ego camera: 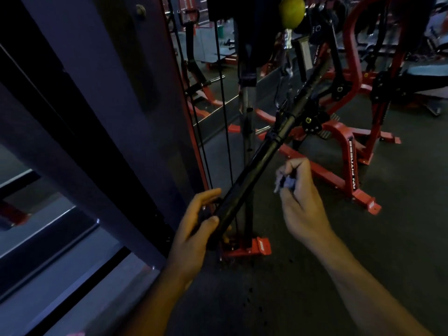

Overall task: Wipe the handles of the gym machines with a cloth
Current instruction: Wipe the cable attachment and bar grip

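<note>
A long black bar handle (264, 146) slants from lower left up to the upper right, hanging from a cable fitting under a yellow ball stop (291, 11). My left hand (196, 229) grips the bar's lower end, thumb on top. My right hand (300, 197) is just right of the bar, not touching it, closed around a small bunched grey-blue cloth (286, 184).
The dark frame of the cable machine (116, 98) fills the left, with black cables (221, 93) running down beside it. Its red foot (257, 247) sits on the dark rubber floor. Red gym machines (349, 151) stand to the right and behind.
</note>
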`<state>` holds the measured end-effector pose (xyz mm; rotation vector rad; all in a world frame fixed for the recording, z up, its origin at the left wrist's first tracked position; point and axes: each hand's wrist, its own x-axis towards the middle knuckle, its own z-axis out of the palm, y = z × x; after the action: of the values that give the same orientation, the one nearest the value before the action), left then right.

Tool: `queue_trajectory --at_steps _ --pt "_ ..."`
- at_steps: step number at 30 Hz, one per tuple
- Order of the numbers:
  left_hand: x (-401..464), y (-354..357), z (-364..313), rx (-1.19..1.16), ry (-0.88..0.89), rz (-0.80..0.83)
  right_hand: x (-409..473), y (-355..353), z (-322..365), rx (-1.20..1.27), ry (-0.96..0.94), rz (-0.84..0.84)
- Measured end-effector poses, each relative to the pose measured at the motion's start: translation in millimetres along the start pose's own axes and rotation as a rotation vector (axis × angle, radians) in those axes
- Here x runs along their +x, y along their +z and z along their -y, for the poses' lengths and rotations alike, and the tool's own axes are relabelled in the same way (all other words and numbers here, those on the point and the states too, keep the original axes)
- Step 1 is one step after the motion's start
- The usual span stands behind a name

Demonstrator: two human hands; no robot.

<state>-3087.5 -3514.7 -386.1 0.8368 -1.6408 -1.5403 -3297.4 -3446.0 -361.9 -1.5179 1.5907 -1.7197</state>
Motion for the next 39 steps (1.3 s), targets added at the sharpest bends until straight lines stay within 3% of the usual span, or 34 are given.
queue_trajectory --at_steps 4,7,9,12,14,18,21,25,28,35,39 --pt "-15.1 -9.1 -20.1 -0.041 -0.003 -0.082 -15.0 19.7 18.8 -0.145 -0.068 0.044" --pt "-19.7 -17.0 -34.5 -0.102 -0.239 0.071 -20.1 37.2 31.9 -0.352 -0.213 0.022" --pt "-21.8 -20.8 -37.0 -0.298 -0.378 0.131 -24.0 45.2 36.1 -0.48 -0.332 0.005" --pt "-25.5 -32.3 -30.8 -0.579 -0.401 0.235 -31.9 59.0 43.2 -0.488 -0.311 -0.008" --pt "-27.5 -37.2 -31.0 -0.623 -0.351 0.309 -37.5 66.5 49.5 -0.436 -0.265 -0.027" --pt "-27.0 -39.3 -37.0 -0.389 -0.263 0.251 -42.6 79.3 65.2 -0.378 -0.249 -0.025" --pt "-22.9 -40.3 -37.0 -0.223 -0.186 0.197 -41.8 83.3 73.1 -0.474 -0.308 0.049" --pt "-21.1 -45.5 -34.7 0.112 0.055 0.271 -41.7 83.4 76.3 -0.613 -0.382 0.108" --pt "-18.0 -48.6 -33.0 0.344 0.191 0.171 -38.9 80.3 75.3 -0.642 -0.373 0.109" --pt "-10.2 -44.3 -30.2 0.471 0.209 0.007 -8.1 59.0 58.1 -0.665 -0.243 -0.022" --pt "-4.7 -46.7 -31.8 0.436 0.255 0.049 -32.0 88.5 65.0 -0.675 -0.336 0.167"
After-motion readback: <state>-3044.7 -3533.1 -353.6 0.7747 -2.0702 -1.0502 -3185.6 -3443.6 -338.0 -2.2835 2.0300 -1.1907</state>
